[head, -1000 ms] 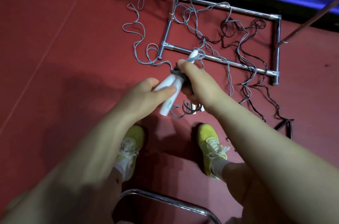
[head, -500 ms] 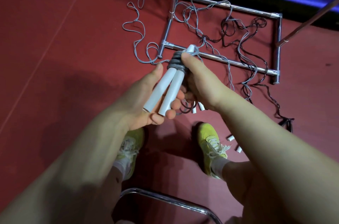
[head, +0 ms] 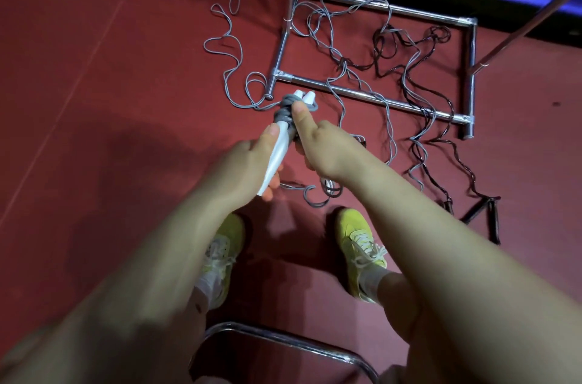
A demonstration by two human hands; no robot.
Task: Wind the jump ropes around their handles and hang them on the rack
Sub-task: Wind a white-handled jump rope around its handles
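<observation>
Red floor: left hand (head: 252, 160) grips paired white plastic handles (head: 277, 150); right hand (head: 318, 144) pinches grey cord (head: 285, 111) — few turns wound; black rope (head: 419, 94) untouched, nothing hung.

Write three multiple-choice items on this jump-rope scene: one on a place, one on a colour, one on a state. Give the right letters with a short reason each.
1. Where do the black rope's handles lie?
A. on the floor to the person's right
B. hung on the rack
C. in the left hand

2. What colour is the cord wound on the white handles?
A. black
B. grey
C. yellow

3. How far along is the grey rope?
A. fully wound and hung
B. a few turns wound, most of it loose on the floor
C. not touched

Key: 1 A, the black handles rest on the red floor beside the right foot's side. 2 B, the coil near the handle tops is grey. 3 B, the left hand grips the handles, the right hand pinches the coil, and long loops trail over the rack's base.
</observation>
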